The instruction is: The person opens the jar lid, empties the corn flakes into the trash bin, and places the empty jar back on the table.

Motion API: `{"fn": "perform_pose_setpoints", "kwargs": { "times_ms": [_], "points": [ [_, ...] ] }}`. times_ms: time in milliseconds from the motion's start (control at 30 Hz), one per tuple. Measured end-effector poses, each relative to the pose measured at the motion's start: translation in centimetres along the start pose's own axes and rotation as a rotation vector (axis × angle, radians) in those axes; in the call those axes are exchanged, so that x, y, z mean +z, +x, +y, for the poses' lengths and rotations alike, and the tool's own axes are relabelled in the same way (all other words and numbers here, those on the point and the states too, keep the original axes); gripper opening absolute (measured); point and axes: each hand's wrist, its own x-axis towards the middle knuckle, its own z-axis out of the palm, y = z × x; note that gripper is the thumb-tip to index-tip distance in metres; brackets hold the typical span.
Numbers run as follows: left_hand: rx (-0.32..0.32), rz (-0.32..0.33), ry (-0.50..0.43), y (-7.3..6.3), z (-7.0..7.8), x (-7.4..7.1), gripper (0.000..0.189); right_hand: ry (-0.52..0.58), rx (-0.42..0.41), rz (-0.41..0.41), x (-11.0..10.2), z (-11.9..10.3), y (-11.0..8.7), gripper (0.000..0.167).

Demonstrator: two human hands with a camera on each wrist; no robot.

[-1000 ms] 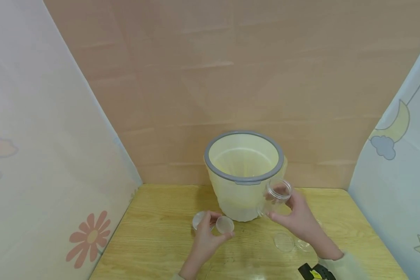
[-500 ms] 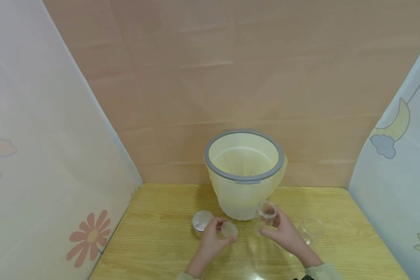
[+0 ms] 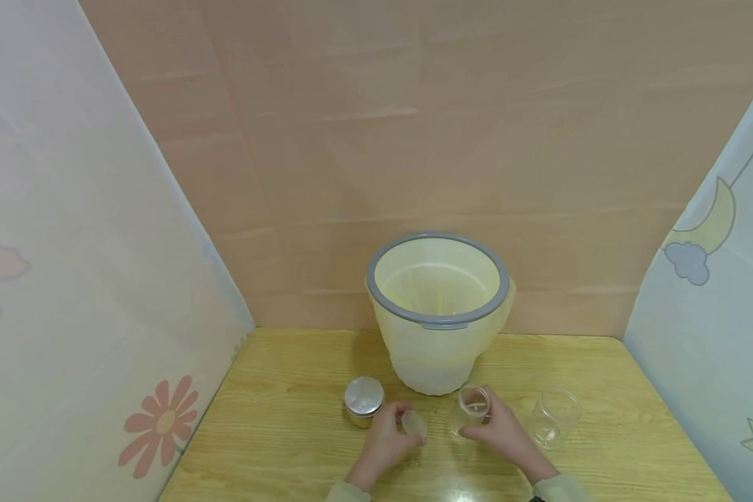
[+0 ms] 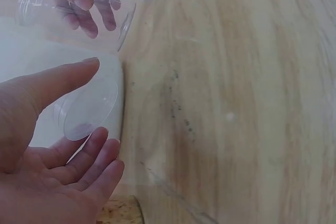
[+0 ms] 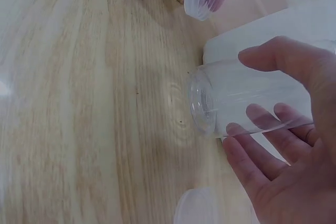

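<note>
1. The left hand (image 3: 385, 440) pinches a clear lid (image 3: 414, 424) between thumb and fingers; this edge grip probably leaves the disc's faces uncovered.
2. The right hand (image 3: 500, 429) wraps thumb and fingers around a clear jar (image 5: 252, 95), low over the surface (image 3: 288, 390); contact beneath it is unclear. Holding the sides leaves its upward-facing mouth unobstructed.
3. Lid and jar are near each other but apart, seemingly so both hands can work in front of the body.
4. A second clear jar (image 3: 555, 418) stands to the right, and a silver-topped container (image 3: 364, 397) just beyond the left hand, both likely within reach.
5. The lined bin (image 3: 436, 355) stands upright behind, perhaps to leave the front free.
</note>
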Motion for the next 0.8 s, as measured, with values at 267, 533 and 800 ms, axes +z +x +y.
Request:
{"fn": "perform_pose_setpoints", "kwargs": {
  "times_ms": [267, 533, 800],
  "points": [
    [-0.028, 0.002, 0.026, 0.2, -0.3, 0.7, 0.061, 0.008, 0.021, -0.011, 0.5, 0.5, 0.0, 0.065],
    [-0.003, 0.001, 0.051, 0.3, -1.1, 1.1, 0.060, -0.025, 0.054, 0.007, 1.1, 0.7, -0.3, 0.065],
    [0.028, 0.025, 0.136, 0.6, -1.7, 1.5, 0.059, -0.005, 0.039, -0.042, 1.0, 0.7, -0.4, 0.061]
  ]
}}
